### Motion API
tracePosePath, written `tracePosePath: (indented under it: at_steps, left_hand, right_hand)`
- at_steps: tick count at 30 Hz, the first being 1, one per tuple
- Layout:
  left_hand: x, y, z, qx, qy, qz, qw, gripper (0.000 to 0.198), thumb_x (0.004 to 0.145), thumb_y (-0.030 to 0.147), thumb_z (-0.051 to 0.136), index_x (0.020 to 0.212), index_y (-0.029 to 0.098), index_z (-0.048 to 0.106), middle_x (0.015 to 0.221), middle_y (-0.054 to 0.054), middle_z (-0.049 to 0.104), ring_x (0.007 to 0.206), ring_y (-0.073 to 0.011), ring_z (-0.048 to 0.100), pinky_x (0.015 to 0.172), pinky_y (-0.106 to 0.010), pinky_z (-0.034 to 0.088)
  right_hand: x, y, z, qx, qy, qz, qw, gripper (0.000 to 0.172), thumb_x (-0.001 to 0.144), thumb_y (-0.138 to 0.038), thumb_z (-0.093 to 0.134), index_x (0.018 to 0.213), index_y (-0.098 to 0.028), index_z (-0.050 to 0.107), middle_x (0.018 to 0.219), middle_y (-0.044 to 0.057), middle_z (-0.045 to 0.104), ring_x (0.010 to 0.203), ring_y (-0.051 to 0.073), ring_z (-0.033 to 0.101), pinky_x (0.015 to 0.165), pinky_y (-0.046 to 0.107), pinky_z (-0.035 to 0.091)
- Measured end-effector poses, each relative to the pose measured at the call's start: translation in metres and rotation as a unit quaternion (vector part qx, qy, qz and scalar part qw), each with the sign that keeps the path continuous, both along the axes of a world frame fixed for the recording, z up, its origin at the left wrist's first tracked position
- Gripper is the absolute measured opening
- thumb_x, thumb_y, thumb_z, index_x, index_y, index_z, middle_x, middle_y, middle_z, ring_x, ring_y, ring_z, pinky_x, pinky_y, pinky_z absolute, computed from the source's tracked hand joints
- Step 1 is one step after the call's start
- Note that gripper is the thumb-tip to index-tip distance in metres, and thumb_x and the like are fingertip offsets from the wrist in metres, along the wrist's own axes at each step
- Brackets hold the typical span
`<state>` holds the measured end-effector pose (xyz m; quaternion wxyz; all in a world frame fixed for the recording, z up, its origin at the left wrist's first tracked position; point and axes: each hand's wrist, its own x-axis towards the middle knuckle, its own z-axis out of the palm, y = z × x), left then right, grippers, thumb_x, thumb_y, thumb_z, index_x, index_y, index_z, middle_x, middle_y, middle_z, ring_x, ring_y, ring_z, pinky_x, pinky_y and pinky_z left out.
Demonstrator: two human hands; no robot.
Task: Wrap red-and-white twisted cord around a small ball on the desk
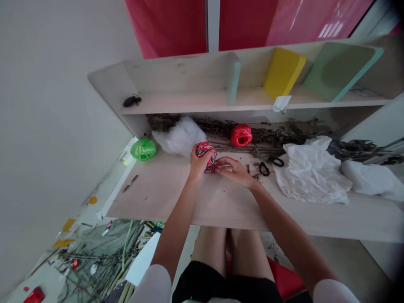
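My left hand (197,163) is wrapped round a ball of red, white and dark green yarn (206,152), held just above the desk near its middle. At the ball's lower right, my right hand (232,170) has its fingers curled in and pinched at loose reddish strands; the fingertips are partly hidden. Behind the ball lies a fluffy heap of white stuffing (183,136). A roll of red plastic twine (241,135) sits farther back on the right. Black-handled scissors (264,169) rest to the right of my right hand.
A green twine roll (143,149) and a pen (130,184) lie on the desk's left. Crumpled white paper (312,170) covers part of the right. Dried stems (271,134) run along the back beneath a shelf (189,105). Sticks (104,256) litter the floor at left.
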<state>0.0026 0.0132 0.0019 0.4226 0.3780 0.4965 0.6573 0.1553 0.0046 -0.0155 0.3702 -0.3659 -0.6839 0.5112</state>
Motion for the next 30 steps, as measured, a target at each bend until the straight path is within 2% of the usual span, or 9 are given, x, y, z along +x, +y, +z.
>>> tracePosePath:
  at_steps: [6,12,18,23,26,30]
  left_hand:
    - [0.002,-0.003,0.003,-0.003,-0.01,-0.002,1.0,0.035,0.059,0.025,0.073,0.089,0.021,0.055,0.074,0.003,0.062,0.062,-0.0101,0.059,0.061,-0.024,0.049]
    - [0.001,-0.003,0.008,-0.034,-0.01,0.011,0.999,0.039,0.057,0.027,0.073,0.092,0.021,0.055,0.076,0.003,0.062,0.061,-0.0114,0.06,0.056,-0.024,0.049]
    - [-0.005,0.0,0.007,-0.033,-0.022,0.034,0.999,0.039,0.057,0.029,0.073,0.092,0.021,0.057,0.074,0.002,0.062,0.058,-0.0118,0.059,0.053,-0.025,0.048]
    - [-0.013,0.006,0.002,-0.018,-0.036,0.089,0.995,0.038,0.057,0.027,0.073,0.091,0.021,0.058,0.08,0.001,0.065,0.069,-0.0121,0.063,0.066,-0.026,0.051]
    - [-0.015,0.007,0.001,-0.024,-0.039,0.094,0.995,0.038,0.057,0.028,0.073,0.091,0.021,0.058,0.079,0.001,0.065,0.07,-0.0123,0.063,0.065,-0.025,0.051]
    - [-0.012,0.005,0.002,-0.03,-0.047,0.083,0.995,0.037,0.056,0.026,0.074,0.09,0.02,0.059,0.076,0.001,0.065,0.064,-0.0108,0.061,0.062,-0.023,0.051]
  right_hand:
    - [-0.006,-0.003,-0.003,0.072,-0.057,-0.009,0.996,0.018,0.078,-0.033,0.062,0.085,-0.019,0.07,0.09,0.006,0.071,0.084,0.019,0.065,0.084,0.036,0.051]
    - [-0.001,-0.001,-0.002,0.125,-0.096,-0.034,0.987,0.018,0.079,-0.029,0.058,0.082,-0.021,0.074,0.086,0.006,0.07,0.082,0.019,0.064,0.082,0.035,0.051]
    - [0.001,0.002,-0.005,0.083,-0.08,-0.071,0.991,0.017,0.074,-0.025,0.057,0.079,-0.02,0.072,0.086,0.006,0.07,0.078,0.018,0.066,0.076,0.032,0.054]
    - [0.002,0.002,-0.001,0.082,-0.111,-0.123,0.983,0.013,0.071,-0.023,0.056,0.075,-0.02,0.068,0.081,0.004,0.071,0.073,0.017,0.066,0.073,0.031,0.052]
    - [0.003,0.002,-0.001,0.077,-0.106,-0.156,0.979,0.013,0.074,-0.027,0.054,0.079,-0.02,0.063,0.083,0.004,0.071,0.068,0.017,0.067,0.068,0.03,0.052]
    - [0.006,0.005,-0.006,0.08,-0.07,-0.194,0.975,0.015,0.082,-0.03,0.05,0.092,-0.021,0.057,0.087,0.006,0.072,0.076,0.021,0.07,0.072,0.034,0.053]
